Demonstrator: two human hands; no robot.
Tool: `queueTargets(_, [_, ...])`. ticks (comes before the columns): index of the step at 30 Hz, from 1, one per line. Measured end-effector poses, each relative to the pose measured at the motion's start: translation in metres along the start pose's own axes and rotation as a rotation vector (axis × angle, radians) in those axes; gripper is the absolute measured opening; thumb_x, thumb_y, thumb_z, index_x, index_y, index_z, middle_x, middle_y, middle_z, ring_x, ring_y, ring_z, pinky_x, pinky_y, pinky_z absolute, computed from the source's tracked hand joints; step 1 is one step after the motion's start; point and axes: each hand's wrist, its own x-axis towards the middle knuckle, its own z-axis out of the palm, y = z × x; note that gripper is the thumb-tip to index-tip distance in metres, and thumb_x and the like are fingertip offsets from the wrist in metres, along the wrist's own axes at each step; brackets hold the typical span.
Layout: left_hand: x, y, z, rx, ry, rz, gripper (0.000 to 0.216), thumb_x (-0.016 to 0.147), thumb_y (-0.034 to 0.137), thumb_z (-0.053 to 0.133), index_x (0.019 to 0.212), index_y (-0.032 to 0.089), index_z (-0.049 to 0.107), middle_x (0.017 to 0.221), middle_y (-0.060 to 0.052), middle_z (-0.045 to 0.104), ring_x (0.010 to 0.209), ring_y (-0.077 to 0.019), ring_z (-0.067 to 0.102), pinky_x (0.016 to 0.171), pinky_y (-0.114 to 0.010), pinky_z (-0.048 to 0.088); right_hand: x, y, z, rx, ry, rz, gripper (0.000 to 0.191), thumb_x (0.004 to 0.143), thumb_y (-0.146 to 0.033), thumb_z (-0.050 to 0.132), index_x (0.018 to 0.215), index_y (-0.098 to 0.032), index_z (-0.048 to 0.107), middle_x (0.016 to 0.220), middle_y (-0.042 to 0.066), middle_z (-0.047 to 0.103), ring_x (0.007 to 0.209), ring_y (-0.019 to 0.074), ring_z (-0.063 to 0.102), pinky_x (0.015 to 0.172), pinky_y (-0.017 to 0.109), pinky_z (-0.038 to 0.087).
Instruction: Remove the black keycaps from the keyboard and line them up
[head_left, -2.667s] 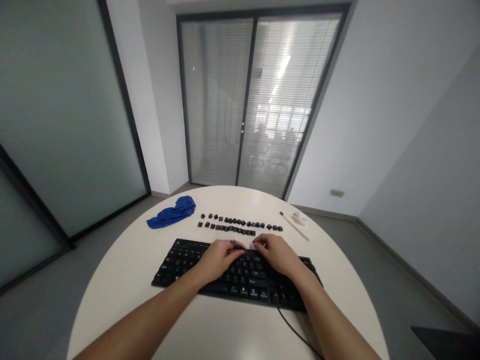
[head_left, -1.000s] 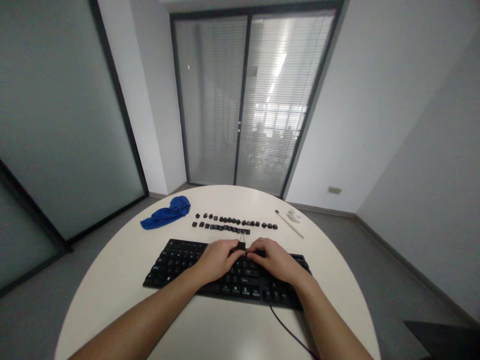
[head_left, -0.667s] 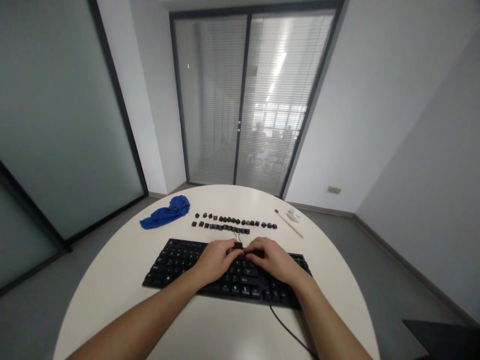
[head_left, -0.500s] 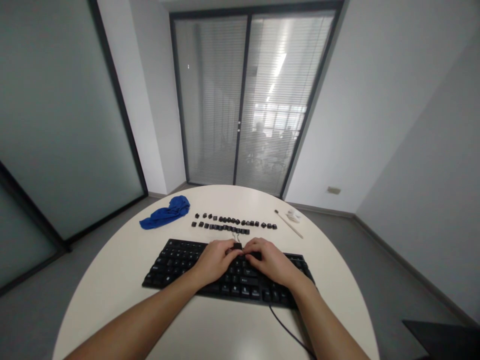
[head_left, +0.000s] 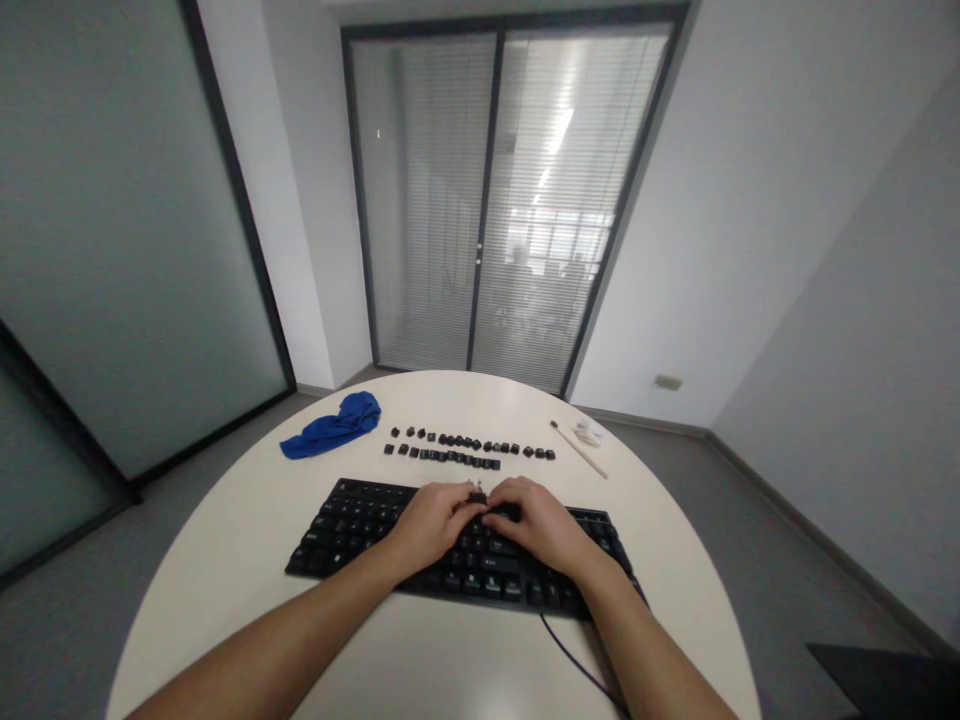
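Observation:
A black keyboard [head_left: 352,520] lies across the table in front of me, and both my hands rest over its upper middle. Between my fingertips is a small black piece with thin metal wires, which looks like a wire keycap puller [head_left: 478,496]. My left hand [head_left: 431,520] pinches it from the left with thumb and fingers. From the right, my right hand [head_left: 536,520] has its bent fingers closed at the same piece. My fingers partly hide it and the keys beneath. Beyond the keyboard, several loose black keycaps [head_left: 457,457] lie in two rows.
A crumpled blue cloth [head_left: 334,425] lies at the table's far left. At the far right are a thin brush [head_left: 579,450] and a small white item [head_left: 587,433]. The keyboard cable [head_left: 574,660] runs towards me across the round table [head_left: 225,560].
The wire piece between my fingers has tipped lower, and its wires stand out less beyond my fingertips. My hands stay in nearly the same place. The loose keycaps look unmoved.

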Motion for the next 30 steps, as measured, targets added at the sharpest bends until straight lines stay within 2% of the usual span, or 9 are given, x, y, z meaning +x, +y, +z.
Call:
queueTargets(8, [0.0,0.001,-0.001,-0.033,-0.012,-0.001,0.024,0.091,0.031,0.053,0.085,0.02,0.073,0.085,-0.006,0.075,0.084,-0.0226,0.067,0.081,-0.03,0.049,-0.002,-0.003,-0.001,-0.067,-0.008,0.008,0.017,0.086,-0.036,0.063,0.095,-0.025,0.073,0.096,0.003,0.072,0.094,0.0216,0.062,0.086,0.032,0.045])
queueTargets(11, [0.001,-0.001,-0.002,-0.111,0.032,0.007,0.022,0.092,0.028,0.053,0.087,0.019,0.073,0.088,-0.004,0.075,0.084,-0.0212,0.067,0.081,-0.029,0.049,-0.001,-0.004,-0.001,0.004,0.021,-0.008,0.017,0.089,-0.036,0.06,0.096,-0.025,0.072,0.098,0.002,0.072,0.095,0.0201,0.063,0.087,0.031,0.046])
queueTargets(15, [0.002,-0.003,-0.004,-0.186,0.087,-0.046,0.02,0.091,0.028,0.056,0.085,0.017,0.072,0.082,-0.003,0.074,0.075,-0.0192,0.066,0.072,-0.026,0.05,0.001,-0.003,0.005,0.098,0.087,0.008,0.019,0.09,-0.035,0.058,0.098,-0.024,0.071,0.102,0.003,0.072,0.096,0.0196,0.065,0.088,0.03,0.046])
queueTargets(20, [0.003,-0.004,-0.005,-0.281,0.128,-0.065,0.02,0.091,0.026,0.055,0.092,0.015,0.071,0.091,-0.005,0.075,0.086,-0.0211,0.067,0.078,-0.027,0.051,0.001,-0.004,0.009,0.143,0.09,0.078,0.022,0.088,-0.036,0.059,0.105,-0.025,0.068,0.094,0.002,0.073,0.088,0.0197,0.067,0.082,0.03,0.049])
queueTargets(30, [0.005,-0.001,-0.003,-0.371,0.097,-0.08,0.018,0.088,0.027,0.059,0.094,0.014,0.07,0.091,-0.007,0.073,0.085,-0.0214,0.067,0.079,-0.029,0.051,0.001,-0.006,0.009,0.096,0.121,0.073,0.017,0.086,-0.029,0.06,0.102,-0.024,0.063,0.085,0.0,0.07,0.081,0.0168,0.066,0.076,0.027,0.047])
